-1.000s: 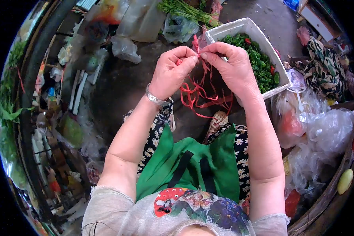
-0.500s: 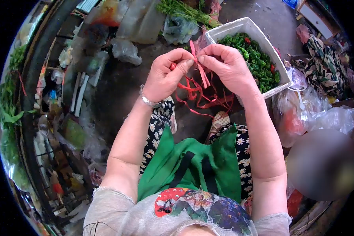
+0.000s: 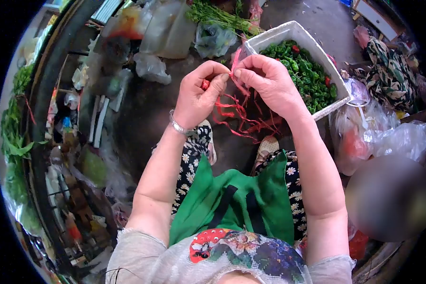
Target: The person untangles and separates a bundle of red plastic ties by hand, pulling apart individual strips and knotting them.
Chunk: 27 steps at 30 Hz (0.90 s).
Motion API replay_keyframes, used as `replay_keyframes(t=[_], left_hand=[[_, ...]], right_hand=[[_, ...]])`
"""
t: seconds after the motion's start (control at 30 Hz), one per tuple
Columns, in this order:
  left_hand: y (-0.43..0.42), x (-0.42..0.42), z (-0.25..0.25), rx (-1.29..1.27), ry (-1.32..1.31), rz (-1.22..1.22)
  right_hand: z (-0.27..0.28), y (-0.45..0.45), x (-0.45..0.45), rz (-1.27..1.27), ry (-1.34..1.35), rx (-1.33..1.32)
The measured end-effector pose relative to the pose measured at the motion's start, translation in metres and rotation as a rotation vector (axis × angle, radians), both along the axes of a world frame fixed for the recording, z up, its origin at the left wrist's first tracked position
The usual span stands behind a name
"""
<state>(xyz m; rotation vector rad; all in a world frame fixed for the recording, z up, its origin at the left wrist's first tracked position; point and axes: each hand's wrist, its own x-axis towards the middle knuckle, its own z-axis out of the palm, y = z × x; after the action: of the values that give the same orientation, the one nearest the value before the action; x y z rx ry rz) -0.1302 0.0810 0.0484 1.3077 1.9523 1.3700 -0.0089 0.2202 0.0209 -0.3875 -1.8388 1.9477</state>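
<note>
Both hands are raised in front of me, fingertips almost meeting. My left hand (image 3: 201, 97) pinches one part of a pink plastic string (image 3: 237, 84) between thumb and forefinger. Close beside it, my right hand (image 3: 272, 84) pinches the same string with thumb and fingertips. Several red strands (image 3: 241, 118) dangle and tangle below the hands, over the dark floor. Something small and red (image 3: 205, 84) shows in the curl of my left hand; I cannot tell if it is part of the string. Whether there is a knot at the fingertips is hidden.
A white foam box (image 3: 327, 52) of green peppers (image 3: 300, 71), a few of them red, stands just beyond my right hand. Leafy stalks (image 3: 217, 16) and plastic bags (image 3: 215, 40) lie ahead. More clear bags (image 3: 359, 137) are at right; a cluttered rack (image 3: 64, 156) runs along the left.
The fingertips have drawn closer together on the string, and the loose ends between them have shifted. My left hand has moved slightly. The view has shifted a little.
</note>
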Motion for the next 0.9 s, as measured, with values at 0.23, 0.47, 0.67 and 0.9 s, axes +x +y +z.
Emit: replay_keyframes(t=[0.23,0.47,0.67,0.9], left_hand=[[0.0023,0.0020,-0.0009,-0.047,-0.098,-0.021],[0.0017,0.0026,-0.0026,0.076,0.012,-0.040],[0.0065,0.0050,0.0000,0.082,-0.141,0.010],[0.0057,0.0045,0.0044,0.027,-0.318,-0.016]], right_hand=[[-0.0003,-0.0023,0.0010,-0.055,-0.007,0.162],[0.0008,-0.0012,0.0011,0.090,0.080,-0.050],[-0.0012,-0.0058,-0.0032,0.044,0.097,-0.257],[0.0028,-0.0069,0.0007,-0.127,0.056,0.222]])
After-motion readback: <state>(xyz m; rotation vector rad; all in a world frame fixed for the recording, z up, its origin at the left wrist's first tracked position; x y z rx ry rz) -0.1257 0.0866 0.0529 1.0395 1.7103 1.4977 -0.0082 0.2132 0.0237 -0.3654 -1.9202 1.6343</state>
